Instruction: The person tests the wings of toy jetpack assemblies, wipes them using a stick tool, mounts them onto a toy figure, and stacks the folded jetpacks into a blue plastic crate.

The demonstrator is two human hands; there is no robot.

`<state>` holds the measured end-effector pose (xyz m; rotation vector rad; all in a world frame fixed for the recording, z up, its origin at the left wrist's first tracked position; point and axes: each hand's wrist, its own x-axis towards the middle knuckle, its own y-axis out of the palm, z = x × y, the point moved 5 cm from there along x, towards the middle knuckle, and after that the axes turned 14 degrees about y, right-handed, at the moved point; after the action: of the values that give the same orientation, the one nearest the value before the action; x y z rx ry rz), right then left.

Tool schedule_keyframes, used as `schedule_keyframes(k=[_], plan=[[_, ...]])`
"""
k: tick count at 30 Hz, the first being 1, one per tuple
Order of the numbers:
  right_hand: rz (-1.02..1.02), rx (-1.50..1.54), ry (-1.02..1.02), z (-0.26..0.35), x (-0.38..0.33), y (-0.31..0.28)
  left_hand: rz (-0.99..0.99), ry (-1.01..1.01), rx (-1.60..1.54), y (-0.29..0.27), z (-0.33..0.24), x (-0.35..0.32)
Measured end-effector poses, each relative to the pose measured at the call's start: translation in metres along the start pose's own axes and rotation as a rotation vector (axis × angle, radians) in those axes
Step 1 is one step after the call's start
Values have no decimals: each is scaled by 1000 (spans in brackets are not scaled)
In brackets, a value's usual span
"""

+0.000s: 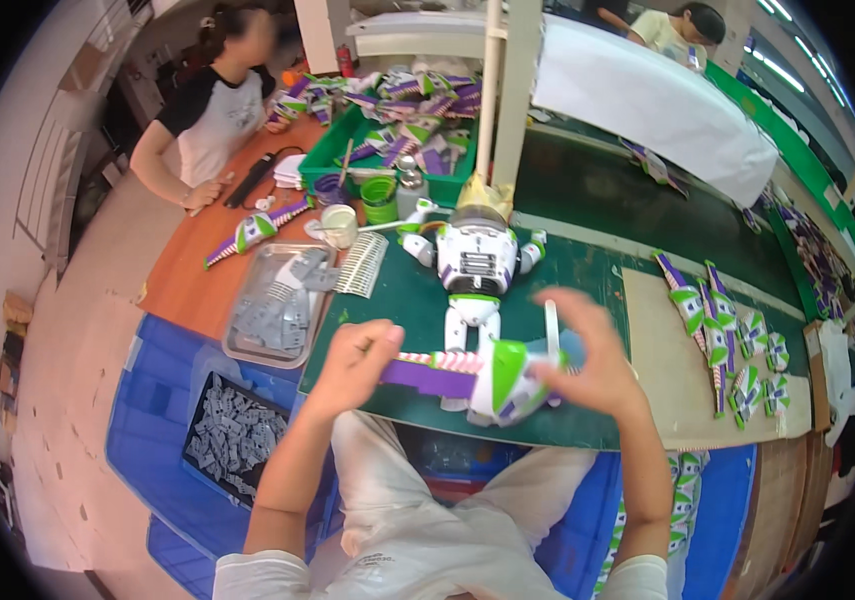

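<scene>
My left hand (355, 368) is closed on the tip of a purple wing with a pink-and-white striped edge. This toy wing pack (502, 385) has a white and green body and hangs over the table's near edge. At the body's right end, my right hand (592, 365) is blurred, with thumb and fingers spread wide and the thumb close against the body. A pale upright strip (551, 328) stands between its fingers; what it belongs to is unclear. Just beyond lies a white and green toy spaceman figure (474, 258) on its back, its lower legs partly hidden behind the wing pack.
Left are a clear tray (269, 345) of grey parts, a cream cup (339, 226) and a green cup (379, 200). A green crate (322, 155) overflows with wing parts. More wing packs (712, 320) lie right, on cardboard. A co-worker (217, 120) sits far left. Blue bins (152, 385) stand below.
</scene>
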<state>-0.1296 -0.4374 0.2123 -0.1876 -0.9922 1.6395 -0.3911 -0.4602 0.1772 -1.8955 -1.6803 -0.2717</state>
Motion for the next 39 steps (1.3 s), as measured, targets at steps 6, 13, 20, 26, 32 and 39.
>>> schedule_keyframes(k=[6, 13, 20, 26, 32, 39], plan=[[568, 370, 356, 41, -13, 67, -168, 61, -281, 5, 5, -6], [-36, 1119, 604, 13, -32, 88, -172, 57, -806, 56, 8, 2], [-181, 675, 300, 26, -5, 57, -569, -108, -1063, 79, 28, -9], [-135, -27, -27, 58, 2, 72, -631, -108, -1010, 66, 62, 15], [-203, -107, -108, 57, 10, 78, -586, -30, -1132, 68, 86, 27], [-313, -202, -107, 42, 30, 84, -790, -268, -1073, 72, 103, 10]])
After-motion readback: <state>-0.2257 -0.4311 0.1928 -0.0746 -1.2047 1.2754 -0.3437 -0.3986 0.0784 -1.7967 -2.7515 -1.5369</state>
